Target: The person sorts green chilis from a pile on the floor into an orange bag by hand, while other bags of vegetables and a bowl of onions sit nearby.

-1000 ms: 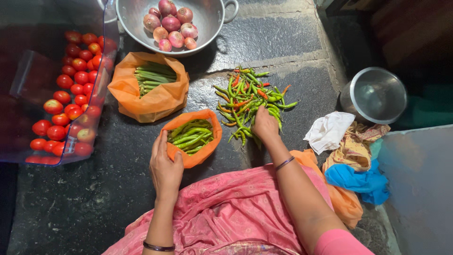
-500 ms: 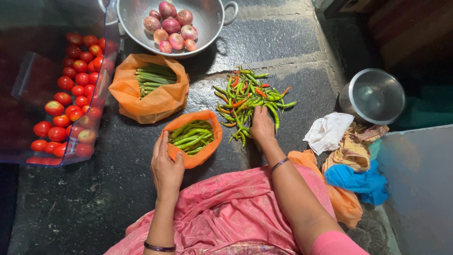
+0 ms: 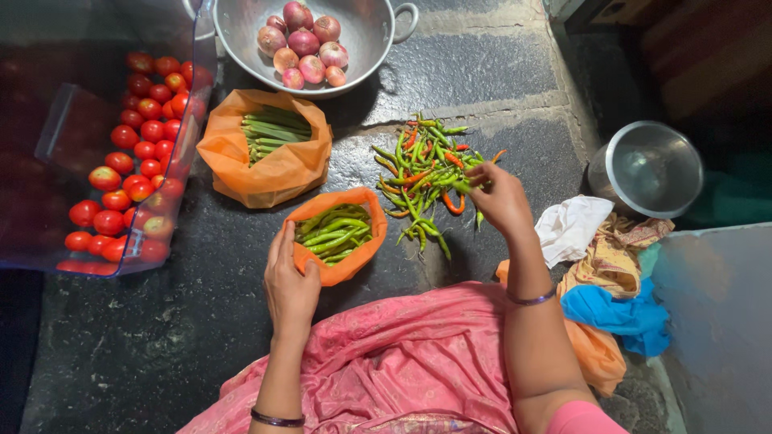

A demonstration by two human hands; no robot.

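many chillies [image 3: 426, 173], green with some red and orange ones mixed in, lie in a loose heap on the dark stone floor [image 3: 161, 337], their long thin bodies pointing every which way, most of them slanting from upper left to lower right. the right hand [image 3: 500, 197] sits at the heap's right edge, fingers pinched shut on one green chilli [image 3: 465, 185] that lies roughly level, pointing left into the pile. just left of the heap is a small orange bag [image 3: 331, 241] open at the top, holding green chillies laid mostly crosswise, tilted a little up to the right. the left hand [image 3: 289, 281] rests at the bag's lower left rim, fingers straight and thumb against the orange plastic, holding the edge rather than closed round anything. nothing lies between heap and bag but bare floor. above the small bag a larger orange bag [image 3: 265, 157] holds long green beans running left to right. beyond it a metal bowl [image 3: 370, 32] holds onions [image 3: 304, 44]. far left, a clear plastic tray [image 3: 88, 137] is full of tomatoes [image 3: 137, 161]. right of the hand lie a white cloth [image 3: 572, 229], a blue cloth [image 3: 619, 313] and a steel pot [image 3: 651, 169]. pink fabric [image 3: 402, 362] covers the lap below.
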